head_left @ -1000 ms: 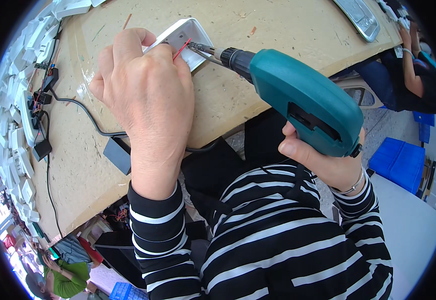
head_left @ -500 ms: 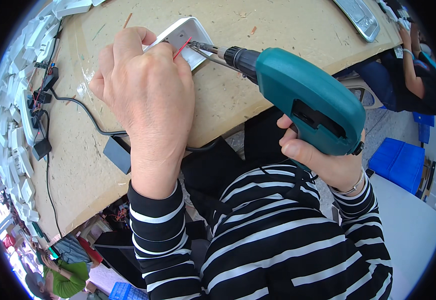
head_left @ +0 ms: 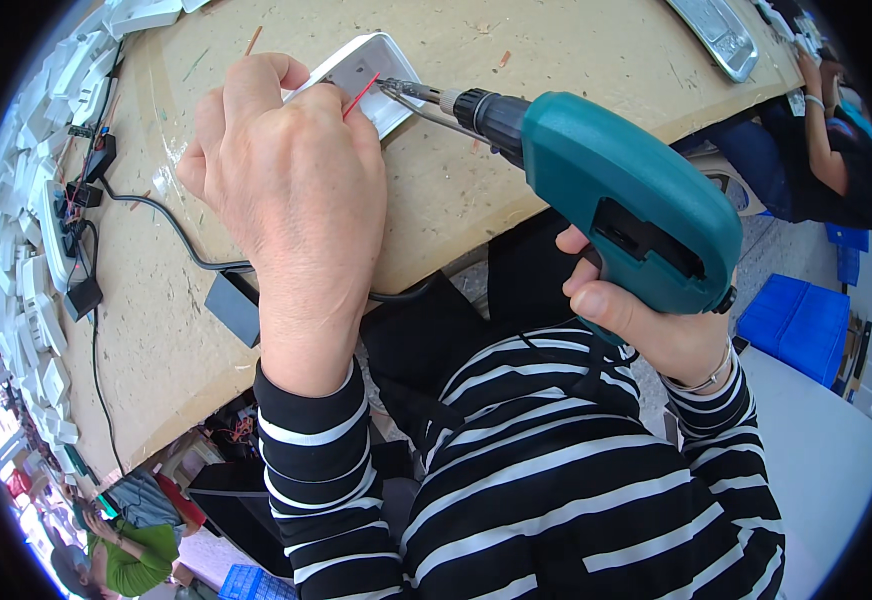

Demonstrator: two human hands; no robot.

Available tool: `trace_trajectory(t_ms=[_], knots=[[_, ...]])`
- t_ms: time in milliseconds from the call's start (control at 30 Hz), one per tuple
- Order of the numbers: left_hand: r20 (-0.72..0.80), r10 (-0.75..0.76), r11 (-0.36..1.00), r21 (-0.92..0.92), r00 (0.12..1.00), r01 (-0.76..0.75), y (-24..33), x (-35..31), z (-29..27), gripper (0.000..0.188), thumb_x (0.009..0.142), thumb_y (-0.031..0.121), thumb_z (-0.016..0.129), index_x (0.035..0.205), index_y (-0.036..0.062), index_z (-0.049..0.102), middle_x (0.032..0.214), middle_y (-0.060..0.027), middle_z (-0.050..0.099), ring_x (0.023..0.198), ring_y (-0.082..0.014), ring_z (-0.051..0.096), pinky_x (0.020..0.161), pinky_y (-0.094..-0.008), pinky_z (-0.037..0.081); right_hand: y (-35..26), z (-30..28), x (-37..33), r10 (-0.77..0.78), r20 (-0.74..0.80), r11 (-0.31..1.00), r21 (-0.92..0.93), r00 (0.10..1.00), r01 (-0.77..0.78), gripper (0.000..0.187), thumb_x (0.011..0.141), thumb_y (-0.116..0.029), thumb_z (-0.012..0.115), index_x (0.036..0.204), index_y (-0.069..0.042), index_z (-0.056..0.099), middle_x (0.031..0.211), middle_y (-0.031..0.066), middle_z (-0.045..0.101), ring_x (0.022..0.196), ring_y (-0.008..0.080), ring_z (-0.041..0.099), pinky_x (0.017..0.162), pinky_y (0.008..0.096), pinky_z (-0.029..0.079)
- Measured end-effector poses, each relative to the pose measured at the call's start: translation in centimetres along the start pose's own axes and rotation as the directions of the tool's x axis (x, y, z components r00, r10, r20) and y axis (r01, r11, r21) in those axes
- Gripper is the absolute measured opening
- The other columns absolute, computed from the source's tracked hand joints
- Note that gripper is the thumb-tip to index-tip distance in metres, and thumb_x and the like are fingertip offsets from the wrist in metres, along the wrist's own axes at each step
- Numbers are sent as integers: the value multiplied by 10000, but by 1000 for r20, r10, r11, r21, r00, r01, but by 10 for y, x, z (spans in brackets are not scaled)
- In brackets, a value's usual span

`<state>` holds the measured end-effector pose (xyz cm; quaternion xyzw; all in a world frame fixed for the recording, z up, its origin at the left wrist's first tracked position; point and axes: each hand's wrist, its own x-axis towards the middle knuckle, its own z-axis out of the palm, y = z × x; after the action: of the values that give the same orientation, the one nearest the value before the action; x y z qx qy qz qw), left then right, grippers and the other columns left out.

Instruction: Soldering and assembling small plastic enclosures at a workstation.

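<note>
- Right hand (head_left: 651, 325) clamped around the soldering gun (head_left: 626, 190), tip (head_left: 392, 87) toward ten o'clock, beside the red wire (head_left: 361, 95).
- White case (head_left: 402, 65): on the counter (head_left: 476, 195) near twelve; left hand (head_left: 296, 170) at its seven o'clock, grip hidden, cannot tell.
- Likely soldering step; next calls for steady tip-to-wire contact.

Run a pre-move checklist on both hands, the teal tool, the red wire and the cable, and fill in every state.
1. Right hand closed round the handle of the teal tool: ok.
2. Red wire visible beside the left hand, over the white box: ok.
3. Left hand's grip on the wire: cannot tell, fingertips hidden.
4. Metal tip touching the wire: cannot tell, very close at the wire's end.
5. Black cable clear of the left wrist: not ok, it passes beneath.
</note>
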<state>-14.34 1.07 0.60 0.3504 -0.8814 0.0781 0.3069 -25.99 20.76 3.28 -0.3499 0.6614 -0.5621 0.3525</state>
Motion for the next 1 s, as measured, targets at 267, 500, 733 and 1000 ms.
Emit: trace_trajectory(t_ms=[267,500,733,1000], knots=[[65,-15,998,70,998,11,-2,0,-1,144,784,197,671,827,85,752,1015,-13,601,949,-235,532,815,-383,355,4,-7,2,-56,85,996,-71,995,62,447,776,-49,783,1170,7,580,981,120,671,765,127,659,682,250,551],[65,-22,997,74,998,17,-1,0,-2,140,782,197,671,824,90,751,1015,-9,599,957,-231,533,819,-384,354,4,-11,1,-79,149,991,-99,986,94,621,783,-29,763,1331,-3,472,1069,177,646,815,159,672,726,279,569],[-8,14,1000,4,1000,-14,1,0,1,79,690,97,705,715,27,732,960,-56,598,925,-257,545,831,-406,344,5,-16,-7,-28,116,995,-91,993,39,651,802,-70,755,1368,-8,439,1108,188,632,825,153,659,743,283,564],[1,19,1000,5,1000,-19,0,0,0,64,690,104,715,697,42,723,960,-46,588,929,-246,532,845,-417,323,-1,-23,-20,-4,100,1000,-12,995,5,689,785,-86,765,1370,31,421,1107,226,625,807,178,658,713,292,563]])
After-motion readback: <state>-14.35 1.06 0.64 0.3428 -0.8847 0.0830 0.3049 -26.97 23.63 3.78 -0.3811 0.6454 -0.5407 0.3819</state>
